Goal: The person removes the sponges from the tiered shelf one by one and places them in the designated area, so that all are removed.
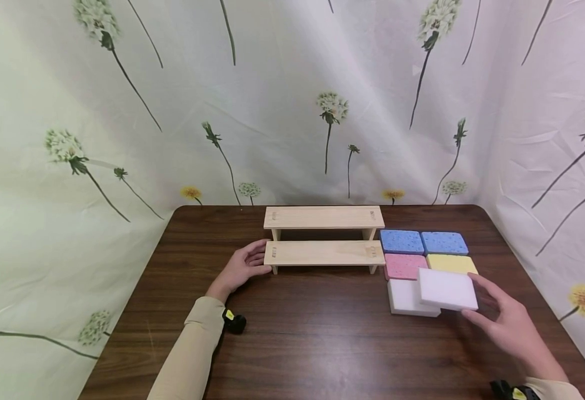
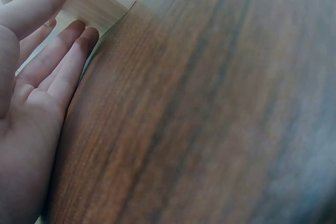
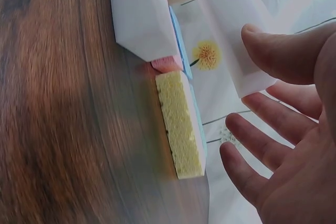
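My right hand [image 1: 509, 328] pinches a white sponge [image 1: 448, 289] by its right end, between thumb and fingers. In the right wrist view this held sponge [image 3: 231, 30] is tilted and raised off the table. A second white sponge [image 1: 406, 299] lies partly hidden under it. Over at the left, my left hand [image 1: 242, 269] is at the left end of a two-step wooden rack [image 1: 327, 253]. The left wrist view shows its fingers [image 2: 63, 66] fairly straight, with the tips at the rack's wooden side [image 2: 97, 3].
Behind the white sponges lie a pink sponge [image 1: 404, 266] and a yellow sponge [image 1: 449, 263]. Farther back are two blue sponges [image 1: 401, 241], right beside the rack. All stand on a dark wood table [image 1: 312, 339]. A flowered cloth [image 1: 282, 111] hangs behind it.
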The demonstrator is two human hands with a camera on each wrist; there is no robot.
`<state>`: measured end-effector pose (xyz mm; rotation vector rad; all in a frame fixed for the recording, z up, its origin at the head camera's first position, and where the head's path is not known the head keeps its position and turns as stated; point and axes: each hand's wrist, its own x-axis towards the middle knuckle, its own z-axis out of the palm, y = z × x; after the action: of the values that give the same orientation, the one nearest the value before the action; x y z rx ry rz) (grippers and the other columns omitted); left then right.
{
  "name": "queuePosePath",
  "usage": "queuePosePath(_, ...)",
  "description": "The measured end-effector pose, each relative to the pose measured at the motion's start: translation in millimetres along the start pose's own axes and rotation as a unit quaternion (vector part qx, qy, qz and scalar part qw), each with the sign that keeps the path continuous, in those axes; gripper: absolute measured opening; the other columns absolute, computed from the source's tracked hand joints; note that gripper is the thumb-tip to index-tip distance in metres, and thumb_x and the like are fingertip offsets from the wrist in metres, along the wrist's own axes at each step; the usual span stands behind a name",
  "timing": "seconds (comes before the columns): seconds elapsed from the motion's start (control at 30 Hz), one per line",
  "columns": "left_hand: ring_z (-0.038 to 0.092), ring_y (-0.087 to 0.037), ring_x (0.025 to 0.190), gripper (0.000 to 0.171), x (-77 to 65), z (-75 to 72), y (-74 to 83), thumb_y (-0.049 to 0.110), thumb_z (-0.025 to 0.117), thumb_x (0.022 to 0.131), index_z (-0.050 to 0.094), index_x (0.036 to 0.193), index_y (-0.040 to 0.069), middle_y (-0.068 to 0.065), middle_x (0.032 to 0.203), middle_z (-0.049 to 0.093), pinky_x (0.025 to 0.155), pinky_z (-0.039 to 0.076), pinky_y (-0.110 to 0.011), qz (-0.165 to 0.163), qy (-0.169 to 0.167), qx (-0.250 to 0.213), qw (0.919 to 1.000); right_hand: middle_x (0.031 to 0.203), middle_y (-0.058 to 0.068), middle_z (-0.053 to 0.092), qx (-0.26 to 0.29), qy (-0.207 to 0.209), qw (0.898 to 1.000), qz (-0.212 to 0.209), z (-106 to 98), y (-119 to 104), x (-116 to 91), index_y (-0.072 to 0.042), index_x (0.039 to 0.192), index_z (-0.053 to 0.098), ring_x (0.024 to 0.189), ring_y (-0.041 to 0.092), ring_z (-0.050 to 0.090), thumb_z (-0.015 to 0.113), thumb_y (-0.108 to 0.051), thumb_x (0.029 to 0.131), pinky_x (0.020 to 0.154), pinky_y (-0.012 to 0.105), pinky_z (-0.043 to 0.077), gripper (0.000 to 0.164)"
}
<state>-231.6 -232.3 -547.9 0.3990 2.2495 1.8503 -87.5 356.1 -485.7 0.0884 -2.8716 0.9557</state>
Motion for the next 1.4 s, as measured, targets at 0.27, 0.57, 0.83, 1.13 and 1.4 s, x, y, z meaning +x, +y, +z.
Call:
queuePosePath(0.27,0.053,-0.042,0.138,0.082,-0.9,-0.8,0.6,0.004,0.082,0.091,0.038,0.159,-0.003,-0.029,0.152,0.050,0.108,0.051,-0.028,0.003,0.000,0.001,1.0000,0.147,0.037,0.050,-0.006,0.010,1.000,0.009,-6,11,-3,-0.001,0.155,0.045,0.124,0.057,0.054,0.088,-0.013,0.087,0.090,0.059,0.054,0.082)
queuePosePath(0.57,0.052,-0.043,0.138,0.081,-0.5,1.0,0.8,0.001,0.082,0.090,0.039,0.159,-0.003,-0.029,0.151,0.051,0.105,0.052,-0.025,0.000,0.001,-0.010,0.9999,0.144,0.034,0.055,-0.008,0.029,1.000,-0.004,-13,27,-5,-0.003,0.156,0.045,0.122,0.043,0.056,0.088,-0.014,0.087,0.080,0.005,0.047,0.082)
queuePosePath(0.83,0.053,-0.042,0.138,0.081,0.1,1.4,0.1,0.001,0.082,0.090,0.040,0.158,-0.003,-0.029,0.151,0.051,0.106,0.052,-0.026,0.002,0.003,-0.008,1.0000,0.144,0.039,0.051,-0.001,0.016,0.999,0.029,-15,36,-7,0.003,0.157,0.039,0.122,0.055,0.052,0.085,-0.013,0.090,0.081,0.016,0.054,0.083)
queuePosePath(1.13,0.053,-0.042,0.138,0.082,-0.2,1.5,0.3,0.001,0.083,0.090,0.039,0.159,-0.002,-0.028,0.151,0.051,0.106,0.052,-0.027,0.000,0.001,-0.010,1.0000,0.138,0.042,0.053,0.006,0.023,0.999,0.027,-15,49,-13,0.006,0.153,0.043,0.112,0.012,0.063,0.086,-0.011,0.088,0.074,-0.003,0.039,0.080)
queuePosePath(1.4,0.054,-0.041,0.138,0.081,0.1,1.2,1.6,0.003,0.083,0.090,0.040,0.159,-0.002,-0.028,0.151,0.051,0.107,0.051,-0.026,-0.001,-0.001,-0.004,1.0000,0.138,0.043,0.054,0.017,0.028,0.999,0.040,-12,57,-20,0.006,0.152,0.045,0.097,-0.028,0.034,0.087,-0.013,0.089,0.074,-0.004,0.039,0.078)
